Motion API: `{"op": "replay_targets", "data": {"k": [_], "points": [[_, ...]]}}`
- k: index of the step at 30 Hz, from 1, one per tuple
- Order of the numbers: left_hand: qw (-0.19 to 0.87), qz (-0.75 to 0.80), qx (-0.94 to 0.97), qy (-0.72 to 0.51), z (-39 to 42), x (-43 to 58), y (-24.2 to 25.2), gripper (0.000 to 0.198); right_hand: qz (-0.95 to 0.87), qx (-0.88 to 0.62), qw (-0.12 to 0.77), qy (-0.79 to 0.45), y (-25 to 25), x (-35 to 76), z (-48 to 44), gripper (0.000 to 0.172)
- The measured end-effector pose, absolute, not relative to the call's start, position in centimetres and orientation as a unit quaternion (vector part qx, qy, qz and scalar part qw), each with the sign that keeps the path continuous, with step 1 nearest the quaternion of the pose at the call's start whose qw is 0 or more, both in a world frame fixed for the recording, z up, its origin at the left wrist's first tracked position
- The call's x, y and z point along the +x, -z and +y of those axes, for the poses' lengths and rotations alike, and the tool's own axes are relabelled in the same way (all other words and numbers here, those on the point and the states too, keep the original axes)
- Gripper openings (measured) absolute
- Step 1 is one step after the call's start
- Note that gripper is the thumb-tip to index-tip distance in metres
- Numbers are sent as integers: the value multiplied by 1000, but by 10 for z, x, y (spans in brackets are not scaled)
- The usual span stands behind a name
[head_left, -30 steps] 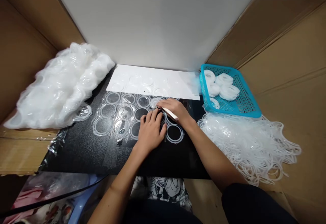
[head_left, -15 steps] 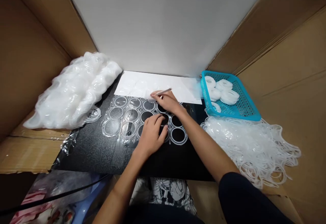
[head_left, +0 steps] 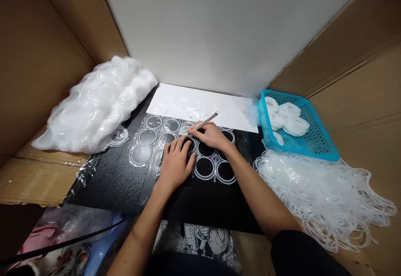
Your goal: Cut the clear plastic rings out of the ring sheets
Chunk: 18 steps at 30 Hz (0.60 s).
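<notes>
Seemingly working a slim stick (head_left: 206, 120), pinched in the right hand (head_left: 212, 135), over the joined rings (head_left: 214, 169) beneath the spread left hand (head_left: 174, 162), next likely needing steady holding.

- Flat black table (head_left: 109, 180): rough and grainy with a soft sheen at the left, smoother and matt at the near right.
- Clear plastic sheet of joined rings (head_left: 214, 165) at the centre: thin, glossy.
- White rectangular paper-like sheet (head_left: 203, 102) at the far side: smooth, matt.
- Bulging translucent white plastic heap (head_left: 94, 104) at the left: glossy, crinkled.
- Turquoise rectangular plastic basket (head_left: 318, 140) at the right: perforated, low sheen.
- Tangled translucent plastic strands (head_left: 319, 192), near right: shiny.
- Flat brown cardboard wall (head_left: 354, 83) at the right: matt.
</notes>
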State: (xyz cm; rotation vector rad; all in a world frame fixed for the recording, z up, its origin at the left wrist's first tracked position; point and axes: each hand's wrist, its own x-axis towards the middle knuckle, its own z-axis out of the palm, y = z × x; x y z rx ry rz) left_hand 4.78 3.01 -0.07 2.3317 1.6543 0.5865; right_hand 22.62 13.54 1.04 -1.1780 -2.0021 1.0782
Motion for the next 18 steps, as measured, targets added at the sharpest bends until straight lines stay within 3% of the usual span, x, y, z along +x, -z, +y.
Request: {"op": "replay_targets", "data": {"k": [8,13,18], "points": [[165,562,790,-183,55,42,-9,44,-751,-409,300,-423,-15,229,134,15],[224,539,775,-244,68,30,-4,26,-760,-417,305,-394,-10,228,134,15],[217,536,773,-260,63,25,3,28,-730,-422,301,-446,-11,228,134,15]]}}
